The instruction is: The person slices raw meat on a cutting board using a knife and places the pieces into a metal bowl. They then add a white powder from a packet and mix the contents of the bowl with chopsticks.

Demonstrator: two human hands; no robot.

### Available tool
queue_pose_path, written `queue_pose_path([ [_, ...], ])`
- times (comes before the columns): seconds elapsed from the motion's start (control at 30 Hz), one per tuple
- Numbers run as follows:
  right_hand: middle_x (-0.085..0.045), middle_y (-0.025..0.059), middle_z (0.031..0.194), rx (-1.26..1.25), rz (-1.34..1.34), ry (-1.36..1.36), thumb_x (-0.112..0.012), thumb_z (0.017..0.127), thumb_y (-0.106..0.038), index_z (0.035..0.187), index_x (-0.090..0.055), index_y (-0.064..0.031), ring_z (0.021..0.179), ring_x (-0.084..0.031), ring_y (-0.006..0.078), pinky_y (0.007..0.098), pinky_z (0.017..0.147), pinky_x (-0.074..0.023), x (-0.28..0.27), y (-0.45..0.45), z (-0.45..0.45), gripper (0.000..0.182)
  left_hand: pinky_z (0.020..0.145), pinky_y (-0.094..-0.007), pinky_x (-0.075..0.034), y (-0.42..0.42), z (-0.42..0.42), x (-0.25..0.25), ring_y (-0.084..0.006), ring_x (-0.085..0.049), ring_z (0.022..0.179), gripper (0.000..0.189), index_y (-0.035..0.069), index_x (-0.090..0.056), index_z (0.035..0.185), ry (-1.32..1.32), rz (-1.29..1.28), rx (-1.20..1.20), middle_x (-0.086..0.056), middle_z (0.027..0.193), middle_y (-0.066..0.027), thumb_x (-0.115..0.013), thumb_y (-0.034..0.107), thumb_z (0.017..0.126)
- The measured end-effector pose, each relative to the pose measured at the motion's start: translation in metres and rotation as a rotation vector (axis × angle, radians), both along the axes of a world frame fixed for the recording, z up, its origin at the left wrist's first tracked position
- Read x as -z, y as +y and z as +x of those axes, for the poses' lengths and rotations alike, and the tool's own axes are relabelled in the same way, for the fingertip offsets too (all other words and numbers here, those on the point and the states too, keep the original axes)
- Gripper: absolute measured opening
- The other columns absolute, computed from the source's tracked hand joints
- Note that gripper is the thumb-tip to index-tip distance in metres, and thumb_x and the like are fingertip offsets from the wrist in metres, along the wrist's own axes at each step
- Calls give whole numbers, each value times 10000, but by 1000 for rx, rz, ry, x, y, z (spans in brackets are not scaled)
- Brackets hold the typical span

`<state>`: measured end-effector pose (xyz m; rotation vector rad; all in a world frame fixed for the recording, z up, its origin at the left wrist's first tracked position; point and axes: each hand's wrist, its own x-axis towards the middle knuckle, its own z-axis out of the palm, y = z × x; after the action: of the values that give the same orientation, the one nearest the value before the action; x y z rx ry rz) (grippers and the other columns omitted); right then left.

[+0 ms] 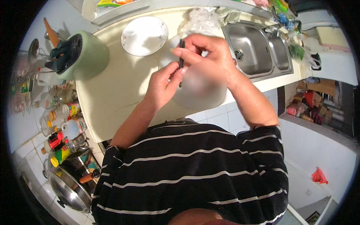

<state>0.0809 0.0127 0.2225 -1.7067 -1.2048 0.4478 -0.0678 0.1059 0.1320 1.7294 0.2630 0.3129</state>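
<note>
Both hands meet over the pale countertop (123, 84). My left hand (163, 84) pinches the lower part of a slim, dark, stick-like object (182, 53). Higher up, the fingers and thumb of my right hand (211, 52) grip the same object, which is too small and dark to name exactly. Beneath the hands, a round whitish dish (166, 56) is partly covered by them. A blurred patch beside my right wrist hides whatever lies there. To the left of the hands is a white plate (143, 35) with a printed rim.
A green knife block (92, 56) with dark-handled knives stands at left. A steel double sink (250, 50) is set in at right. Crumpled clear plastic (201, 19) lies behind the hands. Bottles (73, 128) and a lidded steel pan (69, 189) are at lower left.
</note>
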Motion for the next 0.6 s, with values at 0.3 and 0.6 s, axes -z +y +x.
queue_pose_path([
  [0.3,-640,28,942,293,-114,385,-590,937,-82,1049,-650,-9,772,-586,77,232,709,-496,110,-146,-17,146,810,-235,-529,-45,26,31,-101,-612,871,186,46,-592,1110,-59,-1235,-179,-635,1152,-116,-539,175,986],
  [0.6,-597,68,783,660,146,583,-459,1019,-344,849,-609,-6,562,-531,99,242,555,-474,97,-158,-34,407,787,-222,-533,-113,9,51,-102,-618,874,289,39,-576,1160,308,-1322,124,-640,1088,-68,-599,243,957],
])
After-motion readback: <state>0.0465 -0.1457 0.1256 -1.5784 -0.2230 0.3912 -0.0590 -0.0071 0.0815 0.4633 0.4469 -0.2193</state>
